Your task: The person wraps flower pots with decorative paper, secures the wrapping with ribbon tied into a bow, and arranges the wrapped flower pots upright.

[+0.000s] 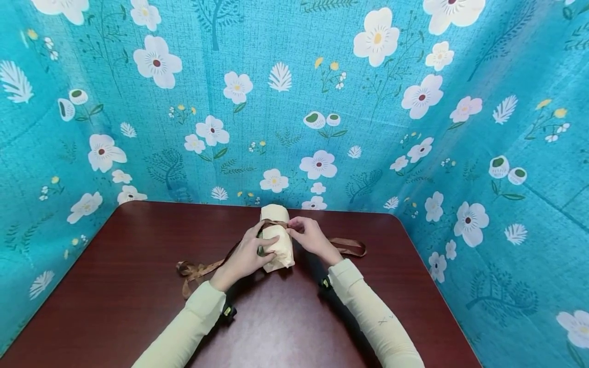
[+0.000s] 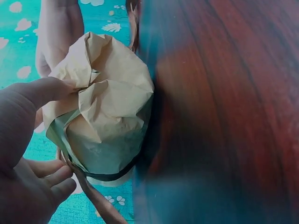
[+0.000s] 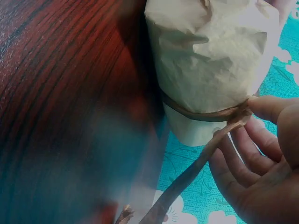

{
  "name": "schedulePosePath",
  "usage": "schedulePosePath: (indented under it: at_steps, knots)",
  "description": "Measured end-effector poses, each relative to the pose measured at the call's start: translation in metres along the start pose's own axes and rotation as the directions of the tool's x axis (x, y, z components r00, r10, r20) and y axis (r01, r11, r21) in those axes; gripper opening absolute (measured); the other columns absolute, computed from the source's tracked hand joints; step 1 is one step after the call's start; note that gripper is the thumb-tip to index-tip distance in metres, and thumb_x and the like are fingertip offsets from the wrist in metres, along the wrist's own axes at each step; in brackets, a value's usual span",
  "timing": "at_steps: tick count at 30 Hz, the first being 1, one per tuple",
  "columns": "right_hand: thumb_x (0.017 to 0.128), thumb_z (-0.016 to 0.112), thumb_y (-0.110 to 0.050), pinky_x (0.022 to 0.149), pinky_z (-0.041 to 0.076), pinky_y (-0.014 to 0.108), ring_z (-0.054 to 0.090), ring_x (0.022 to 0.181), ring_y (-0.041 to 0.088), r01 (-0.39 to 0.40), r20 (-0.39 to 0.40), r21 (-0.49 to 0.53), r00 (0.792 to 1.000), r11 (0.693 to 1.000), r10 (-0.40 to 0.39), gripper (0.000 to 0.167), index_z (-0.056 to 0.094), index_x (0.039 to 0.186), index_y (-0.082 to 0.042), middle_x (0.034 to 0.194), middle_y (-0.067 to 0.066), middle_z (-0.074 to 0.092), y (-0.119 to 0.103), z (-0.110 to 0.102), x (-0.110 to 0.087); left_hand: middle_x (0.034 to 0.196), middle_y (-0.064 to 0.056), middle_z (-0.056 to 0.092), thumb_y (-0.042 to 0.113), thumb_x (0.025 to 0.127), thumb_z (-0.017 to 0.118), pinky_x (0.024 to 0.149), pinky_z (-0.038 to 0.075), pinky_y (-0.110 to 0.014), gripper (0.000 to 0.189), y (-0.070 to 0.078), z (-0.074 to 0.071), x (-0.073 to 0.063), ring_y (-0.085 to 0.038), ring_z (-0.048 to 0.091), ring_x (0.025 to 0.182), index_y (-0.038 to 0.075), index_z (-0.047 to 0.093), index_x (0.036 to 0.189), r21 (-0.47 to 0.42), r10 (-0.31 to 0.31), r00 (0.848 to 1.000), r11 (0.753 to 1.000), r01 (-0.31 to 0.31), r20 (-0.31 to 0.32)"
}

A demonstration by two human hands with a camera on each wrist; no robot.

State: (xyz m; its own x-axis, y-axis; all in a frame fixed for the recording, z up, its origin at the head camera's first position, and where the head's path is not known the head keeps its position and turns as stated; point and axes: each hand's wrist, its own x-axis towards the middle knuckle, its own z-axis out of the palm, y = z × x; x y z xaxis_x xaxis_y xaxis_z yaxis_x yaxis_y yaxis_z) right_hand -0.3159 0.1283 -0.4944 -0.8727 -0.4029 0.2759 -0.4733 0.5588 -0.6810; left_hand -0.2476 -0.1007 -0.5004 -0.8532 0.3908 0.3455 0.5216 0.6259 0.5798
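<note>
A package wrapped in cream paper (image 1: 279, 255), with crumpled folds at its near end, lies on the dark red-brown table. A brown ribbon (image 3: 201, 113) runs round its middle. My left hand (image 1: 246, 253) holds the package from the left, the thumb on the folded paper (image 2: 112, 88) and the fingers beside the ribbon. On the other side, my right hand (image 1: 313, 237) pinches the ribbon between thumb and fingers where it crosses at the package's edge. One ribbon tail (image 3: 180, 184) hangs down past the right fingers in the right wrist view.
A looped, bunched ribbon end (image 1: 195, 271) lies on the table to the left, another ribbon loop (image 1: 352, 246) to the right. The table (image 1: 276, 327) ends just beyond the package, against a turquoise flowered curtain (image 1: 257, 128). Dark straps with small devices (image 1: 325, 282) sit by both forearms.
</note>
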Motion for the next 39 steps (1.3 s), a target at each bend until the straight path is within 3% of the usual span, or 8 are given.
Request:
schedulePosePath:
  at_steps: [8,14,18,21,23,26,31,39]
  knots:
    - [0.095,0.072,-0.011,0.078,0.057,0.036,0.067,0.084,0.017,0.005,-0.038,-0.002,0.999,1.0,-0.005,0.006,0.074,0.099,-0.007,0.094,0.005,0.075,-0.002,0.0,0.001,0.153,-0.025,0.036,0.026,0.085,0.084,0.109,0.039,-0.059,0.047,-0.008,-0.001,-0.002,-0.041,0.032,0.141,0.018,0.072,0.13,-0.008,0.067,0.997,0.998,-0.067,-0.04]
    - [0.094,0.073,-0.01,0.078,0.057,0.035,0.067,0.084,0.016,0.011,-0.03,-0.003,0.999,1.0,-0.011,0.004,0.075,0.096,-0.008,0.091,0.004,0.075,-0.003,0.001,0.001,0.145,-0.022,0.049,0.013,0.089,0.077,0.105,0.041,-0.061,0.034,-0.02,-0.01,-0.004,-0.04,0.043,0.134,0.01,0.075,0.123,-0.106,0.133,0.98,0.983,-0.149,-0.146]
    - [0.094,0.074,-0.01,0.075,0.056,0.033,0.066,0.082,0.015,0.016,-0.033,-0.003,0.999,1.0,-0.016,0.005,0.076,0.096,-0.006,0.09,0.004,0.075,-0.004,0.001,0.001,0.139,-0.022,0.057,0.005,0.091,0.07,0.104,0.043,-0.059,0.041,-0.03,-0.019,-0.002,-0.041,0.051,0.129,0.0,0.067,0.132,-0.104,-0.009,0.986,0.995,-0.008,-0.167]
    - [0.094,0.074,-0.011,0.073,0.055,0.03,0.065,0.08,0.014,0.009,-0.03,0.001,1.0,1.0,-0.009,0.007,0.075,0.096,-0.005,0.089,0.004,0.074,-0.004,0.0,0.002,0.14,-0.024,0.058,0.009,0.094,0.069,0.106,0.045,-0.057,0.049,-0.038,-0.023,0.0,-0.042,0.053,0.131,-0.004,0.057,0.14,-0.064,-0.138,0.985,0.989,0.132,-0.1]
    - [0.093,0.074,-0.011,0.07,0.055,0.028,0.065,0.078,0.013,0.005,-0.027,0.007,1.0,1.0,-0.004,0.006,0.075,0.096,-0.005,0.088,0.004,0.074,-0.004,0.0,0.002,0.138,-0.025,0.061,0.012,0.096,0.068,0.105,0.047,-0.055,0.049,-0.044,-0.024,0.002,-0.04,0.056,0.13,-0.006,0.057,0.14,-0.039,-0.181,0.983,0.983,0.179,-0.042]
    - [0.093,0.075,-0.011,0.069,0.055,0.027,0.065,0.077,0.014,0.006,-0.014,0.004,1.0,1.0,-0.006,0.007,0.076,0.097,-0.006,0.089,0.005,0.074,-0.001,-0.002,0.002,0.125,-0.02,0.07,0.013,0.097,0.068,0.096,0.053,-0.051,0.034,-0.05,-0.024,0.004,-0.035,0.065,0.117,-0.003,0.068,0.128,-0.045,-0.208,0.978,0.977,0.208,0.004]
    - [0.092,0.076,-0.014,0.075,0.056,0.029,0.067,0.081,0.013,-0.004,0.065,0.004,0.998,1.0,0.004,0.013,0.076,0.103,-0.007,0.094,0.004,0.074,0.008,-0.011,-0.001,0.092,-0.005,0.078,0.013,0.096,0.071,0.075,0.058,-0.041,0.012,-0.057,-0.024,0.006,-0.019,0.07,0.081,0.008,0.082,0.096,-0.018,-0.219,0.976,0.976,0.219,-0.006]
    - [0.092,0.076,-0.011,0.063,0.055,0.029,0.07,0.072,0.031,-0.011,0.145,0.077,0.989,0.997,0.0,0.011,0.079,0.1,-0.004,0.087,0.015,0.076,0.02,-0.034,-0.009,0.08,0.0,0.074,0.014,0.097,0.069,0.064,0.053,-0.034,0.013,-0.063,-0.037,0.006,-0.009,0.061,0.066,0.009,0.081,0.093,0.007,-0.25,0.968,0.968,0.25,0.005]
